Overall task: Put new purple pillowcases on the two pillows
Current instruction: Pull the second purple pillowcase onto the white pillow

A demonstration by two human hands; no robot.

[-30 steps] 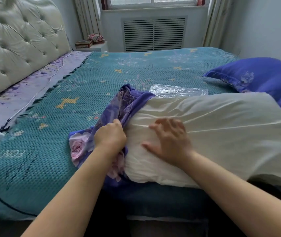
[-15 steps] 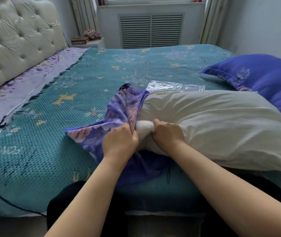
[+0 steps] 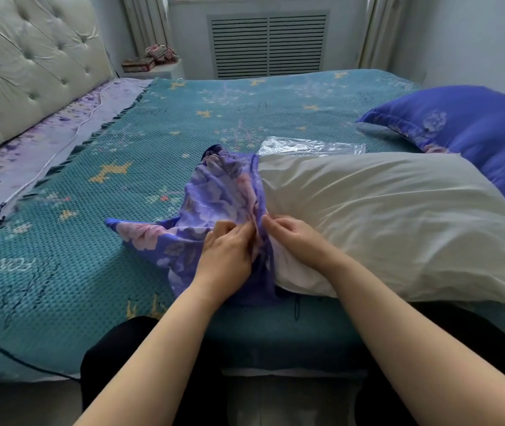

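A bare white pillow [image 3: 383,216] lies across the near side of the bed. A purple flowered pillowcase [image 3: 214,195] is bunched at its left end, its edge lapping over the pillow's corner. My left hand [image 3: 229,250] pinches the pillowcase's opening edge. My right hand [image 3: 294,238] pinches the same edge right beside it, resting on the pillow's end. A second pillow [image 3: 466,130] in a purple case lies at the far right of the bed.
A teal patterned blanket [image 3: 122,167] covers the bed. A clear plastic bag [image 3: 309,147] lies just behind the white pillow. A tufted cream headboard [image 3: 23,66] stands at the left, a white cable [image 3: 60,149] runs along it, and a radiator grille [image 3: 268,44] is at the back.
My right hand went from pressing flat on the pillow to gripping its corner, then to pinching the pillowcase edge. My left hand shifted right along the fabric. The pillowcase spread out to the left.
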